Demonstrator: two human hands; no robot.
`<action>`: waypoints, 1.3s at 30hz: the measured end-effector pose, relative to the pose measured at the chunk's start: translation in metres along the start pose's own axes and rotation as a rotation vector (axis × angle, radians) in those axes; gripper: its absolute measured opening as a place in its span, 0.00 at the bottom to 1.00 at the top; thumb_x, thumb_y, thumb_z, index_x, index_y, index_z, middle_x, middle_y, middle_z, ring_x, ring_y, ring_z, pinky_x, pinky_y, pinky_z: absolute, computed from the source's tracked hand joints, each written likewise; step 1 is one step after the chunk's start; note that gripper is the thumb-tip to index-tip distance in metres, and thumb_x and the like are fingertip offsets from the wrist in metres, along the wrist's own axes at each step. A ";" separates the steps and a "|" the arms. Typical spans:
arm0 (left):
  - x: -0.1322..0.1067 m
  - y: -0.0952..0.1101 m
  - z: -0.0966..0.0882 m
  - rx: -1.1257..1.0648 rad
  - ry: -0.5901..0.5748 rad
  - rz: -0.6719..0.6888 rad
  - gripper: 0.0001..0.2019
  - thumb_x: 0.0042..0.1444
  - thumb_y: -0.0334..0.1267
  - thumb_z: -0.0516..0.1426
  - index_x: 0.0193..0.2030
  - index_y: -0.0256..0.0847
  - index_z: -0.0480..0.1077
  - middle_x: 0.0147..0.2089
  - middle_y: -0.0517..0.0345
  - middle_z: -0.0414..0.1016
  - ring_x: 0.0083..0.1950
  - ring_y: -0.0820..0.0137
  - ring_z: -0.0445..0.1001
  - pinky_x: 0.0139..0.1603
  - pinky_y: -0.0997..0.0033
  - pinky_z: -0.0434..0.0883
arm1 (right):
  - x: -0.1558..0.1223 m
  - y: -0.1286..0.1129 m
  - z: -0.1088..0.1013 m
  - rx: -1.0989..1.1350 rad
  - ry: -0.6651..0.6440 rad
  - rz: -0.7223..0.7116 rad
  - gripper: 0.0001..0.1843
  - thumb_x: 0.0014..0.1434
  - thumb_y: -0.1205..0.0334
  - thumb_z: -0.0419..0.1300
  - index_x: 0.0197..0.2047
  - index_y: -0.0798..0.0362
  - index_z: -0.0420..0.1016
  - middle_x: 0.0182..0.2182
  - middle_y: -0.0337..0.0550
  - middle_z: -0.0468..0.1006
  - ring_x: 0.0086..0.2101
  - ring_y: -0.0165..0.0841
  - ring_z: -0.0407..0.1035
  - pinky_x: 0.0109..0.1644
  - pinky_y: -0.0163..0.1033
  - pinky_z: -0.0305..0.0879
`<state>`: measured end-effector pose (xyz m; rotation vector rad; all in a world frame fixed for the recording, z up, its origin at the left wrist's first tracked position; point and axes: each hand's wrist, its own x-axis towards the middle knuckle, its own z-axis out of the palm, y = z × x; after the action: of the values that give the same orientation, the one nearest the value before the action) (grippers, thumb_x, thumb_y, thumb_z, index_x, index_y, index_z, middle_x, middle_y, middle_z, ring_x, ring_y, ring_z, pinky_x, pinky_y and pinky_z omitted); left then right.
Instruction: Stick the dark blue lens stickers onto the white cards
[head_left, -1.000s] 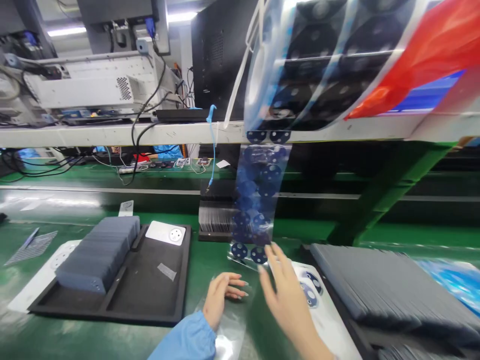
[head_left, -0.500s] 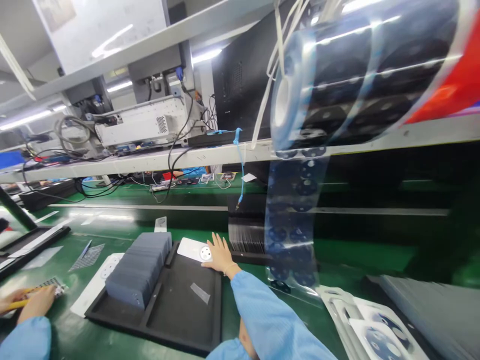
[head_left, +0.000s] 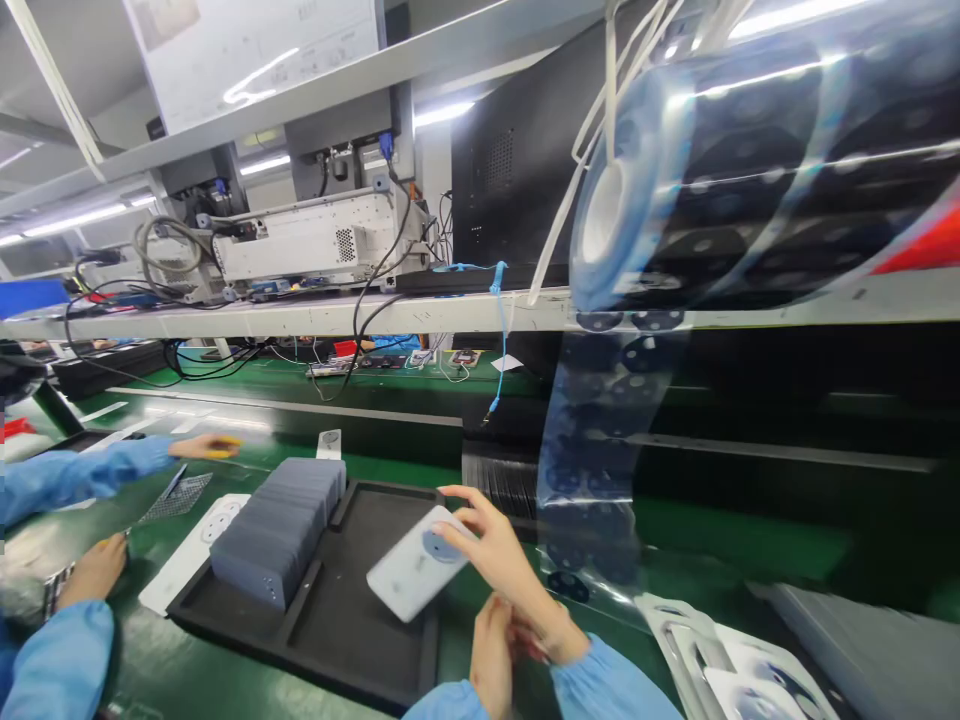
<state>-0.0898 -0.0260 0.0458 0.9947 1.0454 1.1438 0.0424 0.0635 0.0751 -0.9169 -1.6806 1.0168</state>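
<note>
My right hand [head_left: 501, 565] is closed on a white rectangular panel [head_left: 415, 573] with a round mark, held tilted above the black foam tray [head_left: 341, 630]. My left hand [head_left: 491, 655] sits just below it, fingers stretched upward against my right wrist, holding nothing. A stack of grey panels [head_left: 283, 525] fills the tray's left compartment. A clear film strip [head_left: 600, 470] with dark round stickers hangs from a big roll [head_left: 675, 200] to the right of my hands.
At the left a co-worker in blue sleeves has one hand [head_left: 199, 447] on something yellow and another hand [head_left: 94, 570] lower down. White panels [head_left: 724, 670] with stickers lie at bottom right. Another white panel [head_left: 196, 548] lies left of the tray. A shelf [head_left: 300, 315] holds cabled equipment.
My right hand has lifted the white panel off the tray's far corner and brought it toward me. My left hand has come up beneath it. The co-worker's arm has reached out.
</note>
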 end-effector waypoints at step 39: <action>0.040 -0.058 0.070 -0.456 -0.096 -0.014 0.29 0.49 0.45 0.66 0.59 0.45 0.70 0.49 0.51 0.79 0.52 0.58 0.75 0.55 0.63 0.67 | -0.086 0.074 -0.103 -0.750 0.403 -0.277 0.15 0.65 0.55 0.53 0.42 0.49 0.81 0.34 0.45 0.84 0.33 0.39 0.76 0.45 0.46 0.70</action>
<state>-0.0055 -0.0001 0.0009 0.6703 0.6704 1.2383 0.1739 0.0367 0.0008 -1.2116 -1.7772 -0.0256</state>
